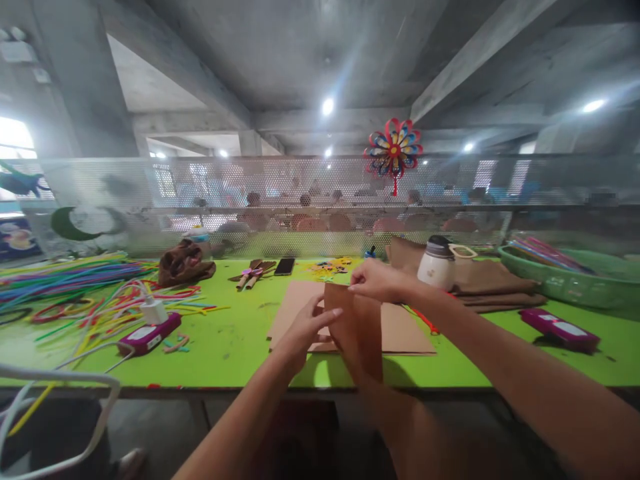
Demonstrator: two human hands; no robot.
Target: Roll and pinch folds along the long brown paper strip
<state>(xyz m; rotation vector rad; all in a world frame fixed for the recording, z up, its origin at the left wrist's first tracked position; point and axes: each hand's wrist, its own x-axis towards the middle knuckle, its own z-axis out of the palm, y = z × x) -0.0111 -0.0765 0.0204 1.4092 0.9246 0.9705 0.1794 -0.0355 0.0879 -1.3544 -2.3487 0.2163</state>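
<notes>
The person's two hands are both occupied with one brown sheet (367, 333), which stands raised over the front part of the green tabletop (220, 357) and hangs down past its edge, toward the person's lap. The left hand (303, 330) has its thumb on the face of the sheet and the other fingers going behind the left border, so the edge is held between them, rather lightly as it seems. The right hand (380, 280) pinches the upper border with its fingertips brought close together. Under and behind the sheet lie flat tan boards (295, 300). In my judgement, the main danger is the long hanging part: its weight could pull the top out of a small pinch, or bend the sheet where it crosses the edge. If the two hands draw unequally, the upper border may go crooked or get an unwanted crease. The boards do not look fastened, therefore a low movement of the left hand could push them aside. The right forearm passes close to a white bottle (437, 272) and a folded brown pile (493, 287); a wide swing of the elbow might knock the bottle over. Whether the sheet is paper or cloth, I cannot tell with certainty.
</notes>
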